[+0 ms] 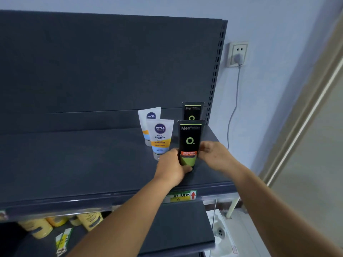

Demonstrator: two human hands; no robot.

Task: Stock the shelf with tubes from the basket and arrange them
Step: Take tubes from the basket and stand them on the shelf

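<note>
A black tube with a green cap [189, 140] stands upright near the right front of the dark shelf [83, 164]. My left hand [171, 166] grips its lower part from the left, and my right hand [213, 154] touches its right side. A second black tube [192, 111] stands right behind it. To the left stand two white Nivea tubes, one in front [161, 138] and one behind [148, 117]. The basket is not in view.
The shelf's back panel [111, 62] rises behind the tubes. A price label [182, 196] sits on the shelf's front edge. Yellow bottles [39, 228] lie on the lower shelf. A wall socket with a plugged cable [238, 54] is at the right.
</note>
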